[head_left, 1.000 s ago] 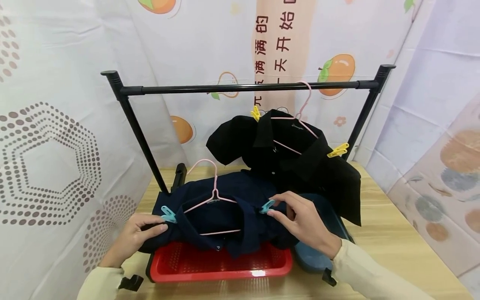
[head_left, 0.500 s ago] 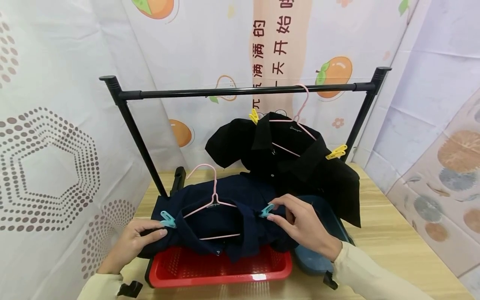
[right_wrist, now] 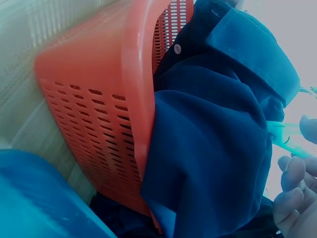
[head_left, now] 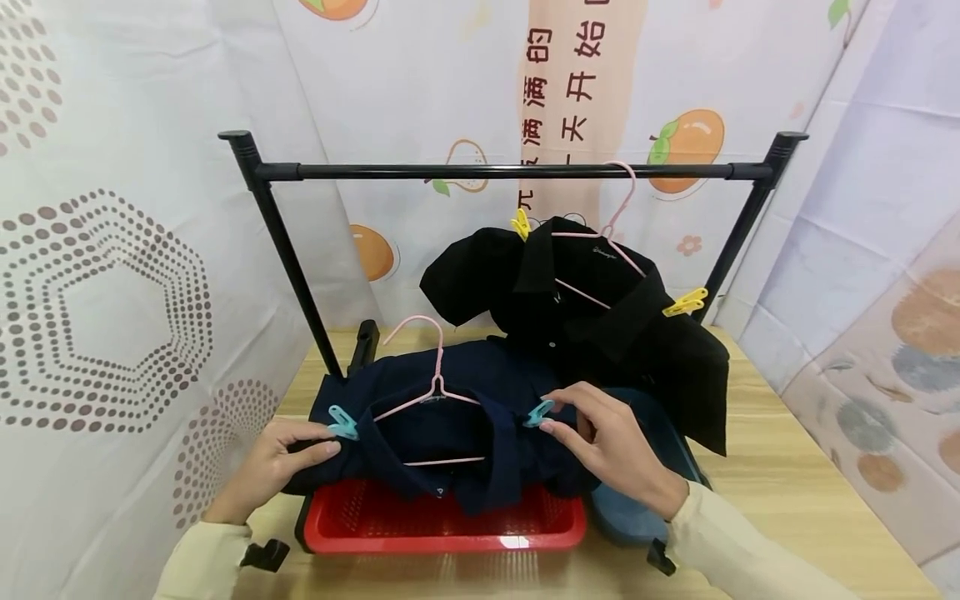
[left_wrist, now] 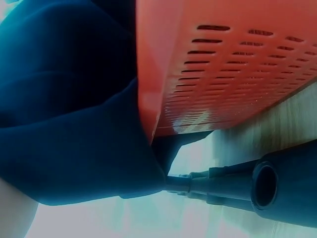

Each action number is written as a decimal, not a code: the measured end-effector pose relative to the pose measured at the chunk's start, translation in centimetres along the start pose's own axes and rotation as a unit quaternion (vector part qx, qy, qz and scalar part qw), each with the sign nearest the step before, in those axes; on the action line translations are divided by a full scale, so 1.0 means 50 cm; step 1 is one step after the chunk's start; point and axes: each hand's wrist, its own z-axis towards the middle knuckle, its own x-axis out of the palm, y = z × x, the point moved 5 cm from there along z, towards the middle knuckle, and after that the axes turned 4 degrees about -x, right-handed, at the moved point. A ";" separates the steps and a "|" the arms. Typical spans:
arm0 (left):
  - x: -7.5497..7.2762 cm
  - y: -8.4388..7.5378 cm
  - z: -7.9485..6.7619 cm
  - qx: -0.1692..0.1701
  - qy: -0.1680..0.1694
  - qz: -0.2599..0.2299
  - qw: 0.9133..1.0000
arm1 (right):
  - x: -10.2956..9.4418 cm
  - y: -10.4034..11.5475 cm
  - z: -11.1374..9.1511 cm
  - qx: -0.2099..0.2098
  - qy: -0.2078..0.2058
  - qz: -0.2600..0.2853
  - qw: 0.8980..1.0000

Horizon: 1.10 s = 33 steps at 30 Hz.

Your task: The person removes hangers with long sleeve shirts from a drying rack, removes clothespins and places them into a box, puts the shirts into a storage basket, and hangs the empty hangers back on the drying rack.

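Note:
A navy collared shirt [head_left: 457, 367] lies over the red basket [head_left: 442, 544], with a pink hanger [head_left: 437, 367] inside its neck. Teal clothespins stand on both shoulders. At the left shoulder my left hand [head_left: 273, 462] pinches the shirt's fabric between thumb and forefinger, beside the left clothespin [head_left: 343, 423]. My right hand [head_left: 611, 437] pinches the right clothespin [head_left: 538, 414] by its handles. In the right wrist view, its fingers [right_wrist: 292, 173] and thumb are at that clip. The left wrist view shows only the shirt cloth [left_wrist: 74, 148] and basket side, not the left fingertips.
A black rack bar [head_left: 450, 172] crosses behind. On it hangs a black shirt [head_left: 487, 275] on a pink hanger, with yellow clothespins [head_left: 684, 302] at its shoulders. A blue bin [head_left: 630, 512] stands right of the basket on the wooden table [head_left: 787, 467].
The head view has shifted slightly. Both hands stay at the shirt's shoulders, and the clothespins and shirt show no clear movement.

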 end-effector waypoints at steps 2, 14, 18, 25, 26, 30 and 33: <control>0.000 0.002 0.001 -0.004 0.003 -0.002 1.000 | -0.001 0.001 -0.002 -0.006 -0.001 0.001 1.000; -0.004 0.002 -0.002 -0.012 -0.006 0.017 1.000 | -0.003 0.006 0.001 -0.021 -0.016 0.018 1.000; -0.004 -0.004 -0.004 -0.003 -0.018 0.037 0.999 | -0.004 0.008 0.000 -0.015 -0.027 0.033 0.999; -0.008 0.000 -0.010 -0.007 -0.014 0.028 0.999 | -0.007 0.013 0.004 -0.003 -0.040 0.063 0.997; -0.008 0.002 -0.010 -0.011 -0.014 0.027 0.999 | -0.008 0.013 0.005 0.003 -0.040 0.066 0.997; -0.008 0.008 -0.012 -0.026 -0.018 0.031 0.999 | -0.017 0.010 0.003 0.027 -0.042 0.080 0.996; -0.008 0.009 -0.011 -0.029 -0.015 0.028 0.999 | -0.023 0.007 0.001 0.036 -0.045 0.081 0.995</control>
